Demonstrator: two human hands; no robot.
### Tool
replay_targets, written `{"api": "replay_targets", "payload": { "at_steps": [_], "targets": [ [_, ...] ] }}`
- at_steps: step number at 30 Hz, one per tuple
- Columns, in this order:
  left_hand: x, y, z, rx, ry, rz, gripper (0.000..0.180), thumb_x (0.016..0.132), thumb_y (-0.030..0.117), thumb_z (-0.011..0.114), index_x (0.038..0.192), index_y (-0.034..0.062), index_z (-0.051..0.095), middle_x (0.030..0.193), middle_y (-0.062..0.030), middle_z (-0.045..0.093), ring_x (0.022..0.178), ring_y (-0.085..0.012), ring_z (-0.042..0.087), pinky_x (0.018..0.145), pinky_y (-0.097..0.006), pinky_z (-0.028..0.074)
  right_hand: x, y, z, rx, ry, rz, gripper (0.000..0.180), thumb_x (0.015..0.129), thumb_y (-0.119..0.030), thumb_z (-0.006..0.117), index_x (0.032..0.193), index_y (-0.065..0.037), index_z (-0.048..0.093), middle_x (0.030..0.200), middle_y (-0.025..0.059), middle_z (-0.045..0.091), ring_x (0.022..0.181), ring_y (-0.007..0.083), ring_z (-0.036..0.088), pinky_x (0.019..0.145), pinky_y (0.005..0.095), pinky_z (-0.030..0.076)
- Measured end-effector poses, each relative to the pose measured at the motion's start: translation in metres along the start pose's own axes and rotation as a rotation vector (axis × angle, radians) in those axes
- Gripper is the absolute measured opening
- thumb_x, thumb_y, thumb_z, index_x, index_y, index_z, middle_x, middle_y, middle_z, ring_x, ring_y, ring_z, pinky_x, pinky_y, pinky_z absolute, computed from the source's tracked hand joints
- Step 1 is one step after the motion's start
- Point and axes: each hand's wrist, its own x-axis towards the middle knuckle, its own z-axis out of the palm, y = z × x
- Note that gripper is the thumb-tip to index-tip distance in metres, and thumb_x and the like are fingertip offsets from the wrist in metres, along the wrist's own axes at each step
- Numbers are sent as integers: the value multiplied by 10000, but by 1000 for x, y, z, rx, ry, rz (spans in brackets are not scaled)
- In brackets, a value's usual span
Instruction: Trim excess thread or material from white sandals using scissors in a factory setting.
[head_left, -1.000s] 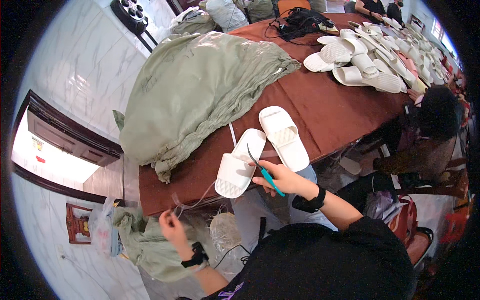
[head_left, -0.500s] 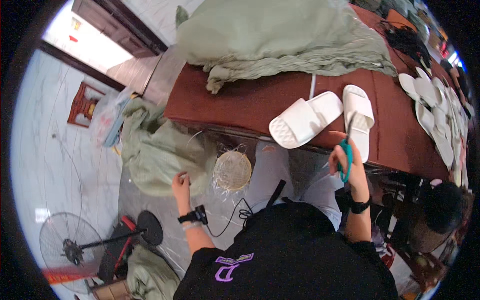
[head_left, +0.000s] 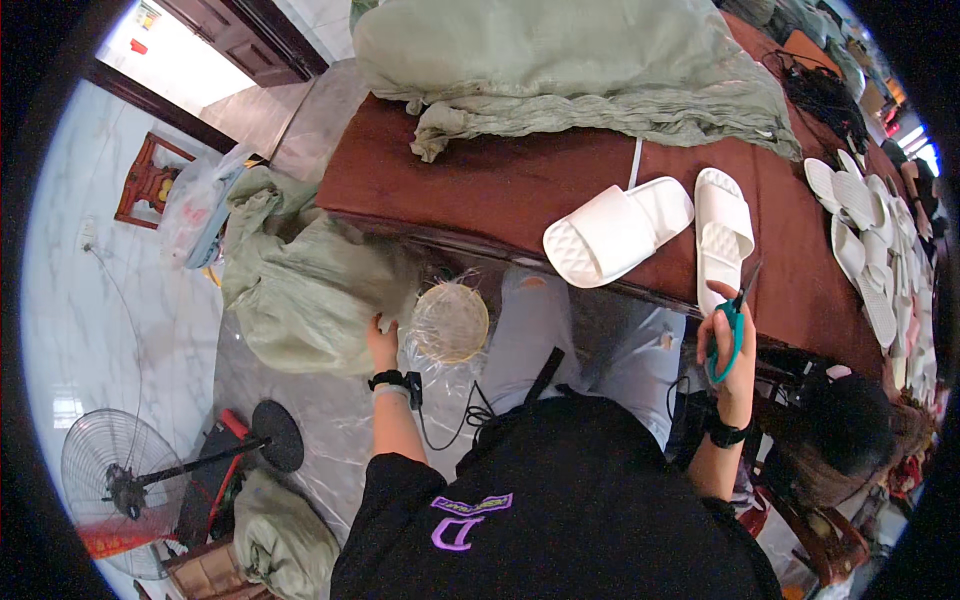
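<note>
Gripping | right fingers (head_left: 708, 328) wrapped around teal-handled scissors (head_left: 737, 332), near white slipper (head_left: 725, 236) | left fingers (head_left: 377, 328) loosely spread near sack (head_left: 300, 300)

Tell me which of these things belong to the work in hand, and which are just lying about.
Apparently in use:
- teal-handled scissors, held in the right hand
- two white slippers on the brown-covered table
- perhaps the round basket beside the empty left hand

Seemingly just lying about:
- standing fan
- framed picture
- dark cables
</note>
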Motion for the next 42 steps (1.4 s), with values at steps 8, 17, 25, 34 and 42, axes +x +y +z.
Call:
{"api": "replay_targets", "payload": {
  "at_steps": [8, 17, 25, 34, 42],
  "targets": [
    [-27, 147, 7, -569, -434, -161, 275, 885, 159, 589, 1101, -3, 533, 1040, -100, 613, 907, -193, 597, 757, -303, 484, 15, 9, -63, -478, 379, -105, 310, 803, -117, 688, 1060, -58, 526, 736, 44, 640, 558, 75, 541, 488, 201, 401],
    [-100, 346, 7, -937, -1098, -125, 277, 925, 199, 526, 1057, -44, 545, 941, -134, 642, 846, -207, 636, 726, -321, 523, 68, -7, -83, -890, 437, -306, 492, 698, -294, 774, 1059, -87, 512, 731, 151, 609, 705, 384, 601, 582, 418, 466],
    [-111, 348, 24, -894, -936, -97, 226, 915, 168, 538, 935, -52, 585, 839, -131, 653, 711, -205, 650, 621, -325, 537, 153, -13, -82, -1067, 51, -319, 589, 715, -553, 671, 1002, -81, 467, 763, 192, 614, 758, 408, 599, 630, 485, 453],
    [-93, 298, -30, -1051, -702, -189, 236, 917, 159, 491, 1047, -33, 536, 924, -142, 646, 726, -229, 660, 625, -357, 567, 142, -19, -72, -354, -94, -194, 530, 678, -207, 814, 1053, -27, 486, 856, 50, 581, 789, 139, 553, 684, 288, 455],
    [-83, 305, -42, -1134, -687, -249, 221, 907, 152, 506, 1032, -22, 556, 963, -125, 642, 823, -212, 649, 664, -355, 568, 101, -30, -62, 309, 232, -894, 587, 658, -264, 835, 907, -138, 318, 814, 20, 533, 752, 126, 543, 644, 250, 445]
  ]
}}
